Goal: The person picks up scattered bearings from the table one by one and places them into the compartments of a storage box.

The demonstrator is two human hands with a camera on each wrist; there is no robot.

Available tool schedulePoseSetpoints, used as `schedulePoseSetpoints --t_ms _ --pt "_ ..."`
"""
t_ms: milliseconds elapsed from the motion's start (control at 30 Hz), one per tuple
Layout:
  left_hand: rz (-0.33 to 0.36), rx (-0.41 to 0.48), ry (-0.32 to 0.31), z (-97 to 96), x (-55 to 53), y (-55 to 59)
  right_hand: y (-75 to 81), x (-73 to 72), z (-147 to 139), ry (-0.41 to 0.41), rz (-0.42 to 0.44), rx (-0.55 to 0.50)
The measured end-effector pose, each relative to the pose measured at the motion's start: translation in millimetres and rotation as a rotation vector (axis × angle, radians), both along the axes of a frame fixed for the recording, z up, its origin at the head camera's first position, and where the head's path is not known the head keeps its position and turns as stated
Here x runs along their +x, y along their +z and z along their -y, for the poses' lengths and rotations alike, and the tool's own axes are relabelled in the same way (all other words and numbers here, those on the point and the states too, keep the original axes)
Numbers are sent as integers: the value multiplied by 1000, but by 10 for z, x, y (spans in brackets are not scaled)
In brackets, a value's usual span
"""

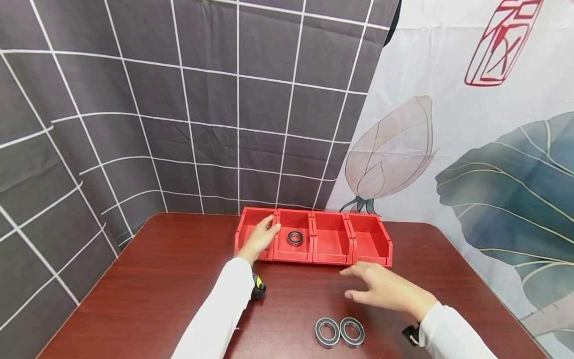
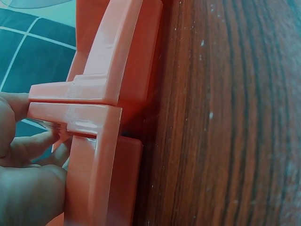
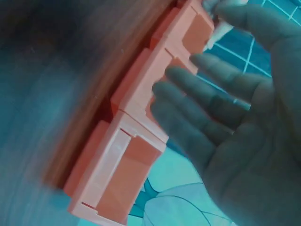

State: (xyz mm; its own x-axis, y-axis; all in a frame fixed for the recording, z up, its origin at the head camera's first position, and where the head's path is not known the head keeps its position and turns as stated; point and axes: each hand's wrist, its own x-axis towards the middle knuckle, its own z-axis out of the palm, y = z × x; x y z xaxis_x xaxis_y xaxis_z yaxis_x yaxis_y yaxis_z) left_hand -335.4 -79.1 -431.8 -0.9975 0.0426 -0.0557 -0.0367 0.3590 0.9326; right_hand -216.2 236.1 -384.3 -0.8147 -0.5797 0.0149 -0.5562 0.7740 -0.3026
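Note:
My left hand (image 1: 260,238) reaches over the leftmost compartment of a row of red plastic bins (image 1: 332,258), thumb and fingers spread near its right divider. In the left wrist view its fingers (image 2: 35,143) show behind the bins' front lip, partly hidden by it. A small ridged edge (image 2: 49,124) shows there just above the fingers. One ball bearing (image 1: 295,238) lies flat in the second compartment, just right of that hand. My right hand (image 1: 378,286) hovers in front of the rightmost bin, fingers extended and apart, holding nothing. Its palm (image 3: 254,155) faces the right wrist camera.
Two more ball bearings (image 1: 327,332) lie side by side near the front of the brown wooden table (image 1: 148,284). Behind the bins hang a grey gridded cloth (image 1: 264,104) and a white cloth (image 1: 403,65) with plant drawings.

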Motion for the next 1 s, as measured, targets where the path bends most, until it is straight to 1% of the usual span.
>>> schedulePoseSetpoints --t_ms 67,133,267,367,467,600,667,800,1000 --pt "1 -2 -2 2 6 11 -1 33 -3 50 71 2" --pt "5 -2 0 4 11 20 -3 67 0 81 108 12" --pt "8 1 0 8 12 27 -17 140 12 118 135 34" --pt "10 -1 -4 11 10 26 -55 204 15 140 152 39" --pt "9 -3 -3 9 3 21 -117 250 10 158 183 25" --pt "3 -1 0 6 0 23 -191 277 12 183 227 -12" --pt "2 -2 -1 5 3 26 -219 291 21 194 228 -24" --pt "4 1 1 3 7 27 -260 328 44 215 195 -38" --pt "5 1 4 -2 6 7 -306 372 72 215 184 -52"
